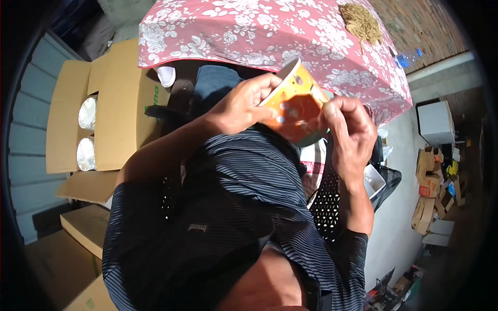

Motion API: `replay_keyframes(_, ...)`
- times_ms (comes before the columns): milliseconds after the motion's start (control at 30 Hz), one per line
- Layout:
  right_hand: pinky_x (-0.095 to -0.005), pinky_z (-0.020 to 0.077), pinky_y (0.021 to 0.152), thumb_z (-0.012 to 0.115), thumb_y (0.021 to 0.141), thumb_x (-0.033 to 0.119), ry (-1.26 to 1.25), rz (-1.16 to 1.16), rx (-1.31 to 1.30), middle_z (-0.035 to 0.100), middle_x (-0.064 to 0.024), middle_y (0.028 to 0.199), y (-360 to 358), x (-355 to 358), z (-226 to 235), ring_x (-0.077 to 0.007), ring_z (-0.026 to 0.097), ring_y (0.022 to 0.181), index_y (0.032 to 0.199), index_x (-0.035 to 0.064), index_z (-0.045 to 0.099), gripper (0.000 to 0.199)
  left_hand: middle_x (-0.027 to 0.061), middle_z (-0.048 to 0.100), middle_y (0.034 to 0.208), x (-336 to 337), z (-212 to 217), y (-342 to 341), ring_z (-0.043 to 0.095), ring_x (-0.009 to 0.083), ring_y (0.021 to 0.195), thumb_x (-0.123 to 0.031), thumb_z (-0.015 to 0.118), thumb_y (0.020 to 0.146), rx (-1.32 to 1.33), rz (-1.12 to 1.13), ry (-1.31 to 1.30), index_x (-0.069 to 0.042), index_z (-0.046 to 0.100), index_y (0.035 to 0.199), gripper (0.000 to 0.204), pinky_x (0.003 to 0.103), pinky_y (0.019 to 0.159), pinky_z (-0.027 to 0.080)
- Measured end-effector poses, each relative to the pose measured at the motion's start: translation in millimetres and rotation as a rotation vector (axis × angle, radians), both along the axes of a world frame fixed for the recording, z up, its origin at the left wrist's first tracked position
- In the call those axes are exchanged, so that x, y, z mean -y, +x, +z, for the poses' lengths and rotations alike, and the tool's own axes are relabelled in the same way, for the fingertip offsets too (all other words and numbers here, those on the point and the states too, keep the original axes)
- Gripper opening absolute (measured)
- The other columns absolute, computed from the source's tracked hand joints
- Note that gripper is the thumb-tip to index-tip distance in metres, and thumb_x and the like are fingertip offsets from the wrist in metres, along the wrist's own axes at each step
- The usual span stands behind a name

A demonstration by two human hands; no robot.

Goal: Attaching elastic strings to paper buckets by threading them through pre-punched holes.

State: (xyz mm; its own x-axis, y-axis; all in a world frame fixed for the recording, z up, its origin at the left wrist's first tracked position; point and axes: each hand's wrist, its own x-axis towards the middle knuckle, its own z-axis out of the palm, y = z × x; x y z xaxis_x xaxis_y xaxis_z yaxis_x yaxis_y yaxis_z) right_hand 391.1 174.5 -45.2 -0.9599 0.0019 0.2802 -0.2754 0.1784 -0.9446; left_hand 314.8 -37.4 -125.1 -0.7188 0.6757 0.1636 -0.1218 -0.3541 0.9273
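Observation:
An orange printed paper cup with a pale rim is held tilted above my lap, in front of the covered table. My left hand grips it near the rim, thumb on the printed outside; some of its fingers are hidden behind the wall. On the other side, my right hand is closed, with thumb and forefinger pinched at the cup's edge. Whether a small piece sits between those fingertips I cannot make out. Shadow covers the lower part of the cup, where a pale green patch shows.
A table with a pink floral cloth stands ahead, a tan bundle of strands on it. At left an open cardboard box holds stacks of wrapped round items. A blue-capped bottle and flattened cardboard lie to the right.

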Motion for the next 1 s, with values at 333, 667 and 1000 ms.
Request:
replay_keyframes(333,-0.0225,0.0469,0.059,0.071,0.094,0.004,0.300,-0.065,-0.128,0.067,-0.0020,0.078,-8,-11,-36,-0.0050,0.059,0.066,0.092,-0.0025,0.067,0.008,0.0074,0.068,0.110,-5,-12,19,0.063,0.0090,0.103,0.000,0.061,0.101,-0.066,-0.010,-0.130,0.002,0.055,0.120,0.020,0.028,0.092,0.051)
replay_keyframes(667,-0.0303,0.0497,0.060,0.074,0.087,0.001,0.483,0.004,-0.297,0.067,-0.0098,0.076,-9,-11,-36,-0.0176,0.064,0.065,0.088,-0.0014,0.068,0.007,0.0062,0.068,0.099,-5,-4,28,0.063,0.0072,0.097,0.002,0.063,0.100,-0.189,0.155,-0.342,0.004,0.060,0.110,0.011,0.026,0.086,0.052)
replay_keyframes(1000,-0.0299,0.0507,0.062,0.074,0.088,0.001,0.470,0.037,-0.294,0.068,-0.0102,0.077,-10,-11,-39,-0.0177,0.065,0.066,0.089,-0.0022,0.067,0.007,0.0101,0.072,0.086,-8,-13,26,0.069,0.0109,0.083,-0.001,0.067,0.096,-0.328,0.300,-0.224,0.006,0.063,0.102,0.011,0.029,0.076,0.057)
